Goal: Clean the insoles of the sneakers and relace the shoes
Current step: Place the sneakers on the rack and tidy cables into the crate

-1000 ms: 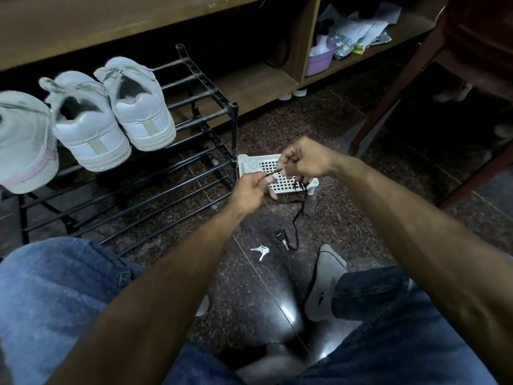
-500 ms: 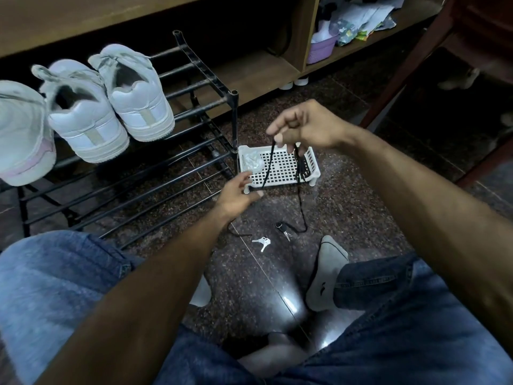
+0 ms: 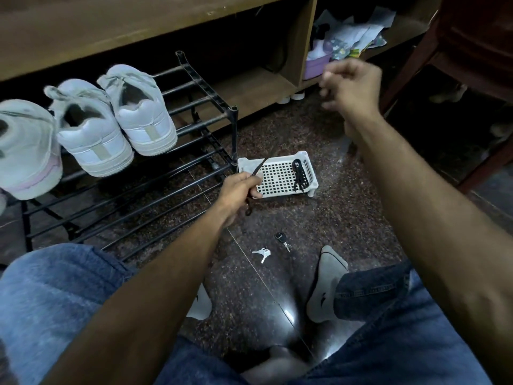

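Observation:
My left hand (image 3: 241,188) grips a black lace (image 3: 257,168) low over the floor, beside the white perforated basket (image 3: 279,190). The lace runs taut up and to the right, toward my right hand (image 3: 350,85), and a short tail hangs below my left fist. My right hand is raised high and blurred, its fingers pinched together on the far end of the lace. A second black lace (image 3: 300,175) lies bundled in the basket's right side. Two white sneakers (image 3: 116,126) stand heel-out on the black metal rack (image 3: 194,173).
A third pale shoe with a pink stripe (image 3: 26,154) sits at the rack's left end. Two sets of keys (image 3: 262,252) (image 3: 283,240) lie on the dark stone floor near my socked foot (image 3: 326,287). A wooden shelf holds a purple bowl (image 3: 316,66) and papers. Chair legs (image 3: 488,162) stand at right.
My right hand has swung up and to the right, drawing the lace out through my left hand. My left hand stayed low by the basket. The lace no longer trails down to the floor.

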Available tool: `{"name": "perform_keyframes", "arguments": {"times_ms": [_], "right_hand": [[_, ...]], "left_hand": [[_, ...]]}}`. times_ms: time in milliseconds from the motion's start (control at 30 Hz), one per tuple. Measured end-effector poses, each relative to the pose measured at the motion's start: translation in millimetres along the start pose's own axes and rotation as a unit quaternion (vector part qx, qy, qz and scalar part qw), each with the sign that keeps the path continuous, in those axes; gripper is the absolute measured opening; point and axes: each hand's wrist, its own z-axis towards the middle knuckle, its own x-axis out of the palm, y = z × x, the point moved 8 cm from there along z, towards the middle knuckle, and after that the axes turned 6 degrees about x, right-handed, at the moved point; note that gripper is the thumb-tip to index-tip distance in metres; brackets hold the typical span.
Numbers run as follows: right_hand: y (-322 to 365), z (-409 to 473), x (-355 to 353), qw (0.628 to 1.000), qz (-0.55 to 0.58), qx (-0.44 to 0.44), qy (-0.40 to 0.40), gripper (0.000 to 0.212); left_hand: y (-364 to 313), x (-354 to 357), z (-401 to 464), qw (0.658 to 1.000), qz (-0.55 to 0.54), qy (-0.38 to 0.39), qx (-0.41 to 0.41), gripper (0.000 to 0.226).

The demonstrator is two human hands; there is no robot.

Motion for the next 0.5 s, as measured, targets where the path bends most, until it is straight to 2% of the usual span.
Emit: {"name": "perform_keyframes", "arguments": {"times_ms": [133,200,267,300,367,433,500], "right_hand": [[-100,0,-47,0.972,-0.087,0.158,-0.149,0.022],[-142,-18,-61,0.945,-0.152,0.228,-0.176,0.015],[-171,-44,-64,0.917,-0.222,0.285,-0.168,0.020],[-179,-54,-58,0.910,-0.246,0.293,-0.157,0.021],[-186,-65,-32,0.930,-0.239,0.262,-0.097,0.025],[-182,-72,11,0.962,-0.188,0.198,0.027,0.047],[-165,-83,52,0.970,-0.125,0.142,0.153,0.065]], "left_hand": [[-5,-19,-1,0.996,-0.080,-0.028,-0.019,0.016],[-15,-20,3,0.993,-0.111,-0.039,-0.006,0.016],[-25,-15,6,0.993,-0.113,-0.040,0.010,0.015],[-29,-13,7,0.994,-0.100,-0.039,0.014,0.015],[-33,-7,11,0.997,-0.062,-0.036,0.024,0.017],[-39,-2,13,0.998,0.000,-0.037,0.054,0.020],[-52,5,13,0.990,0.082,-0.024,0.112,0.019]]}}
